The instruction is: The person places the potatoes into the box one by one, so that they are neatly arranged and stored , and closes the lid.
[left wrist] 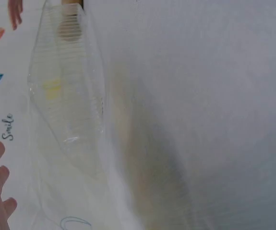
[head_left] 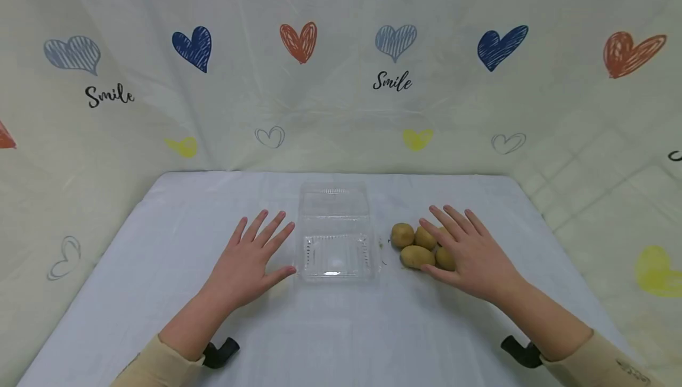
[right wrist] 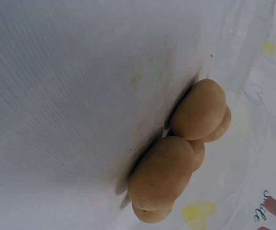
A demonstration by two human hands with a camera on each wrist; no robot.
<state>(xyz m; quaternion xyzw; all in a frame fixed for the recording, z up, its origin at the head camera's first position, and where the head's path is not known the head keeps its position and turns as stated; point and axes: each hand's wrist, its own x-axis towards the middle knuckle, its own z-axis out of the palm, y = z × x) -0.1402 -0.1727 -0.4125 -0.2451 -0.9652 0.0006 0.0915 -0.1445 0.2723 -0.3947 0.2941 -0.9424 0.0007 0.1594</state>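
Observation:
Between the two hands sits a clear plastic clamshell box [head_left: 337, 257], its lid [head_left: 334, 199] folded back away from the person. My left hand [head_left: 250, 265] hovers with spread fingers just left of the box, holding nothing. Several potatoes [head_left: 417, 257] lie grouped on the table right of the box. My right hand [head_left: 471, 257] is spread over the right side of that group, hiding part of it, and grips nothing. In the right wrist view the potatoes [right wrist: 162, 172] lie close together on the cloth. The left wrist view has the clear box [left wrist: 68, 96] side-on.
A white cloth covers the table [head_left: 341, 334]. Behind it hangs a pale curtain [head_left: 341, 97] printed with hearts and "Smile". Small dark specks of dirt [head_left: 381, 246] lie between the box and the potatoes. A black wrist mount [head_left: 221, 352] shows under the left forearm.

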